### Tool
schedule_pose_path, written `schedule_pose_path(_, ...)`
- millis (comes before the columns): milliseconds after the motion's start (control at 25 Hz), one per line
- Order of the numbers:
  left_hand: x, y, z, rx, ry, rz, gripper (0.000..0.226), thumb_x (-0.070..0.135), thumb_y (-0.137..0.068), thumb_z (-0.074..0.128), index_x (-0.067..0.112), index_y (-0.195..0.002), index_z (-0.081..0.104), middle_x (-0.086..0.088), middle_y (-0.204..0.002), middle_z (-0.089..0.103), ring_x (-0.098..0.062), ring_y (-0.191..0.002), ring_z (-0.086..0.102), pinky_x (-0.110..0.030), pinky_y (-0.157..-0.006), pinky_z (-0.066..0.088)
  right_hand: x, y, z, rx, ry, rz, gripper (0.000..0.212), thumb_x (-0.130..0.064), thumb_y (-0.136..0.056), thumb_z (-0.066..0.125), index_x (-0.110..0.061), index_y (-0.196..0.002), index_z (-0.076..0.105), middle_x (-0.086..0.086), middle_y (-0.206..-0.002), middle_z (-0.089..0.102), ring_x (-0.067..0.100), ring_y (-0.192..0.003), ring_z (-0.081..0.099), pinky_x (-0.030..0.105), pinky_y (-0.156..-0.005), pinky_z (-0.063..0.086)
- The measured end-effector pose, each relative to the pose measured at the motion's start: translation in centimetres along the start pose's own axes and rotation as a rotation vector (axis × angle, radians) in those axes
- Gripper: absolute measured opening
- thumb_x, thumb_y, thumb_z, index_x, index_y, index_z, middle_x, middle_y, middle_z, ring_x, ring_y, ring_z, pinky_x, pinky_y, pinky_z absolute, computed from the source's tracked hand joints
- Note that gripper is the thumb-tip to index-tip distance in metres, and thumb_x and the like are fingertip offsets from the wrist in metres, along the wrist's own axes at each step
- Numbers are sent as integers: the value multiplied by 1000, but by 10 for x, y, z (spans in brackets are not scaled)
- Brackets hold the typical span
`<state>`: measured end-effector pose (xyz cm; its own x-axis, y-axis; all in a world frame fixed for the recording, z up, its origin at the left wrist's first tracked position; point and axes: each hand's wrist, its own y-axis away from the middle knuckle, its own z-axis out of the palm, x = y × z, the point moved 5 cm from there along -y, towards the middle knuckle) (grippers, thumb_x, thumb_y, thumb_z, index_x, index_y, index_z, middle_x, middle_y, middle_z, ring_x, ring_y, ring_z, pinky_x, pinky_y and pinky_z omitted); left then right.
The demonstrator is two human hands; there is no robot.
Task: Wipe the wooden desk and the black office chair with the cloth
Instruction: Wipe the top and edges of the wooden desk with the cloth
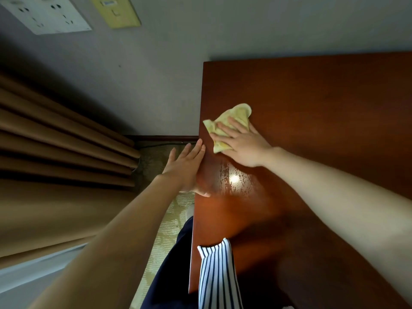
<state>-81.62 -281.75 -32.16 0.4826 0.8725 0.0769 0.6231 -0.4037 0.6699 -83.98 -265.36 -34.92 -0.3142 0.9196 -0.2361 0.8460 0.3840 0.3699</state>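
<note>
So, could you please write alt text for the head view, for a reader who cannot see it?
A right hand presses a yellow cloth flat on a wooden desk; the left hand rests against its edge.

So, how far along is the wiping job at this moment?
Done: damp-looking streaks near the left edge of the reddish-brown wooden desk suggest wiping there. In hand: the right hand presses the crumpled yellow cloth on the desk; the left hand rests against its edge. Left: the black office chair, not in view.
</note>
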Motion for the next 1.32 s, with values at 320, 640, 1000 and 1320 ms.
schedule_pose_path(320,25,30,47,97,100,-100,141,73,-59,68,10,-145,-24,-5,-153,-32,-20,-142,-24,-47,-113,-11,-37,100,45,103,-12,-172,51,-49,-97,32,-41,-147,23,-13,-157,13,14,-146,-1,38,-115,-5)
schedule_pose_path(640,21,45,60,116,163,-63,142,69,-57,72,14,-146,-25,-3,-154,-30,-18,-142,-24,-45,-111,-15,-39,178,67,8,24,-442,44,-39,-91,55,-39,-134,49,-14,-145,42,13,-137,32,39,-111,21)
schedule_pose_path(1000,-7,51,62,106,212,-70,133,69,-64,67,14,-147,-20,0,-155,-27,-16,-142,-23,-46,-112,-15,4,74,12,50,28,9,49,-45,-99,31,-43,-146,20,-13,-157,14,13,-144,6,44,-116,12)
schedule_pose_path(1320,-35,64,73,85,303,-155,123,69,-71,61,12,-149,-15,-2,-157,-22,-17,-144,-17,-47,-114,-11,-59,10,19,-47,-202,357,50,-53,-98,11,-47,-147,-1,-10,-157,-18,26,-142,-23,62,-111,-10)
